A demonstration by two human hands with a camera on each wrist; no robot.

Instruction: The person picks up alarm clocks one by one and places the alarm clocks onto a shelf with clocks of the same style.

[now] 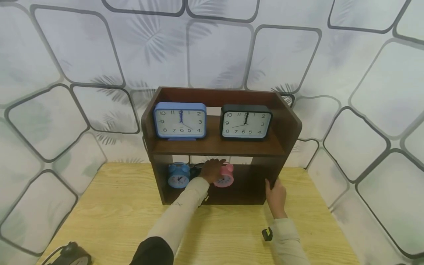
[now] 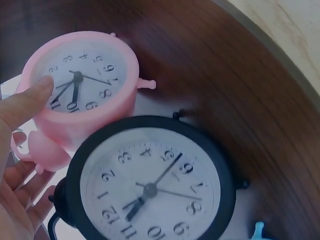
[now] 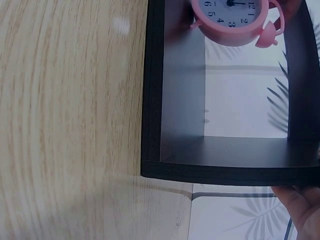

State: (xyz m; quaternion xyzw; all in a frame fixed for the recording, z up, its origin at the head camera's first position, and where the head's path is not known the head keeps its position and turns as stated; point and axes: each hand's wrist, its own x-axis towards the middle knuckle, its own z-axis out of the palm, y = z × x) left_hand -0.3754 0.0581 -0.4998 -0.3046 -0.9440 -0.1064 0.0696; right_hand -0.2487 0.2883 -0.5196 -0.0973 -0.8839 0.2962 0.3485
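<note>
My left hand (image 1: 211, 170) reaches into the lower compartment of a dark brown shelf (image 1: 218, 148) and holds a pink twin-bell alarm clock (image 1: 224, 180). In the left wrist view the thumb lies on the pink clock's face (image 2: 95, 90), with the other fingers behind by its bell. Beside it stands a black alarm clock (image 2: 210, 135), mostly hidden by the left arm in the head view. At the compartment's left end is a blue alarm clock (image 1: 179, 176). My right hand (image 1: 276, 197) grips the shelf's right side panel near its lower part.
On the upper shelf stand a blue rectangular clock (image 1: 180, 120) and a black rectangular clock (image 1: 246, 122). Another dark alarm clock (image 1: 71, 254) is on the wooden table (image 1: 116, 213) at the near left. A patterned wall (image 1: 218, 55) rises behind.
</note>
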